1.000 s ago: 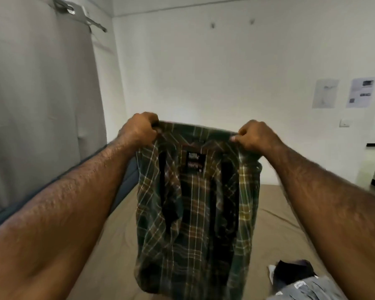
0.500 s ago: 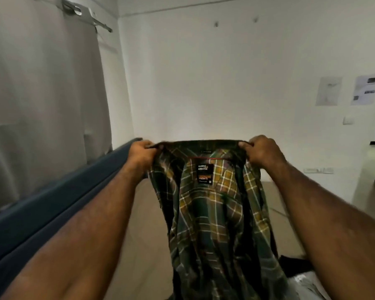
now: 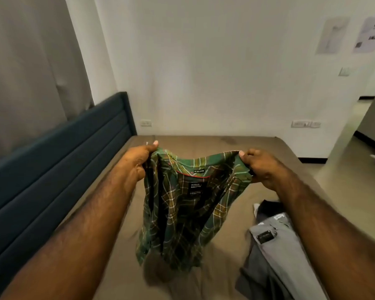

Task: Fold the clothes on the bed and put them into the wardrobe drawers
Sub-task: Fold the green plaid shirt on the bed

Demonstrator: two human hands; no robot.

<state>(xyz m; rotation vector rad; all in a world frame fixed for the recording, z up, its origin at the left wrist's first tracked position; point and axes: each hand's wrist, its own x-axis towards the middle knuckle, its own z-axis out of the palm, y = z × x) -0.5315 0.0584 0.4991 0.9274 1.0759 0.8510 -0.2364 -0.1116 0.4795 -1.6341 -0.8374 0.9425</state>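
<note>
Above bed (image 3: 214, 146), shirt (image 3: 188, 208) between hands

My hands sit lower in the frame now, left hand (image 3: 136, 163) and right hand (image 3: 260, 167) wider apart than a second ago. The plaid shirt (image 3: 188, 204) hangs lower, its hem bunching on the bed (image 3: 214, 144). The grey trousers (image 3: 277, 252) show more fully at lower right.

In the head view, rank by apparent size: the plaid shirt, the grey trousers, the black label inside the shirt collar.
1. Plaid shirt
2. Grey trousers, though they run out of frame, so their rank against the shirt is unsure
3. Black label, clearly smallest
</note>
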